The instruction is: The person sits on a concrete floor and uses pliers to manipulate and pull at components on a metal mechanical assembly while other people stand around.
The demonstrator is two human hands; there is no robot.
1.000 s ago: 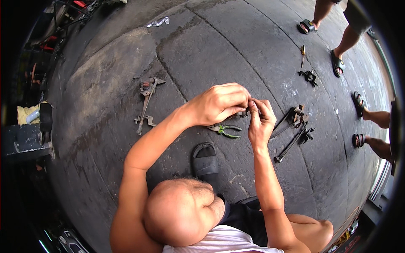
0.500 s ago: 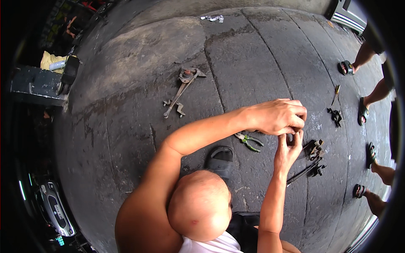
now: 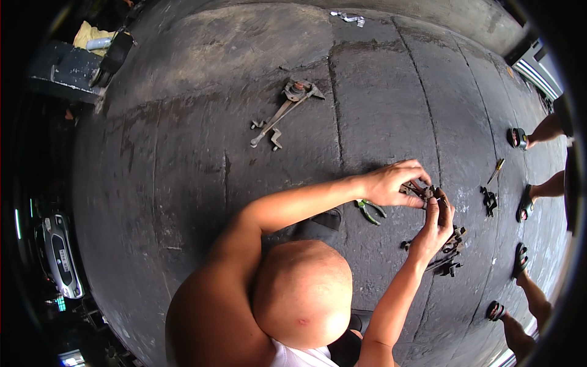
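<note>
Both my hands meet over the floor, right of centre. My left hand [image 3: 387, 185], coming in from the left, has its thumb and fingers closed on a small dark metal part [image 3: 428, 194]. From below, the fingertips of my right hand [image 3: 433, 227] pinch the same part; fingers cover much of it, so its exact kind is unclear. Beside my left wrist lie green-handled pliers [image 3: 370, 211]. Dark metal brackets and rods [image 3: 451, 248] lie on the floor to the right of my right hand.
A rusty metal linkage [image 3: 286, 113] lies farther away. To the right are a yellow-handled screwdriver [image 3: 497, 170], a dark metal piece [image 3: 489, 201] and bystanders' sandalled feet [image 3: 517, 138]. A painted metal stand [image 3: 61, 72] is at left, a silver car [image 3: 63, 257] below it. My bent knee [image 3: 302, 293] is nearby.
The left hand's curled fingers have spread wider, and the metal part now shows between both hands. The whole view has shifted with my head; the tools on the floor lie as before.
</note>
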